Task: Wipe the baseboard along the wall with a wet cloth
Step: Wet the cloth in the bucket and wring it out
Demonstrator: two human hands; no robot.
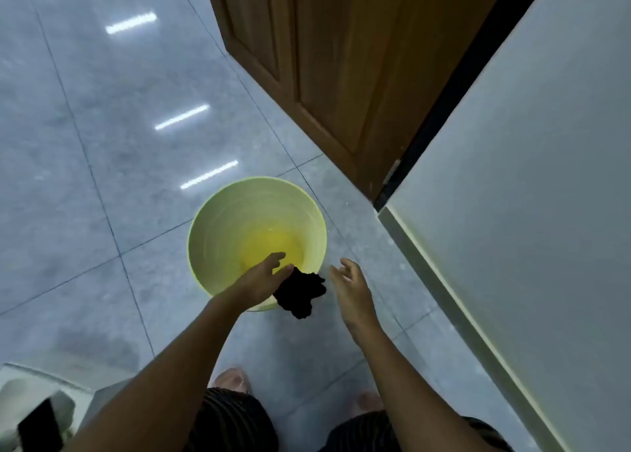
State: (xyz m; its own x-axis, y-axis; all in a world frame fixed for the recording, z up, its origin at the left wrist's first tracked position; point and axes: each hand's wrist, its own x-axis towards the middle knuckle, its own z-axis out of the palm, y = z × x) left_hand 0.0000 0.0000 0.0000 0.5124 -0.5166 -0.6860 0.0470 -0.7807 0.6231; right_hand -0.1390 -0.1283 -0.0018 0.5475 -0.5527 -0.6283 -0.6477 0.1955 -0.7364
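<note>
Black cloth [300, 292] pinched under left grip [263, 281], over bucket [205, 219] rim; right grip [348, 287] released alongside.

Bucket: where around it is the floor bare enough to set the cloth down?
Bare floor lies left of the bucket, and a narrower strip runs between the bucket and the baseboard. Crowded: the near rim, where left hand, cloth and right hand gather.

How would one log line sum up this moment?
stage: cloth at bucket | left hand: holds cloth over near rim | right hand: open, beside cloth | baseboard: not yet touched
</note>
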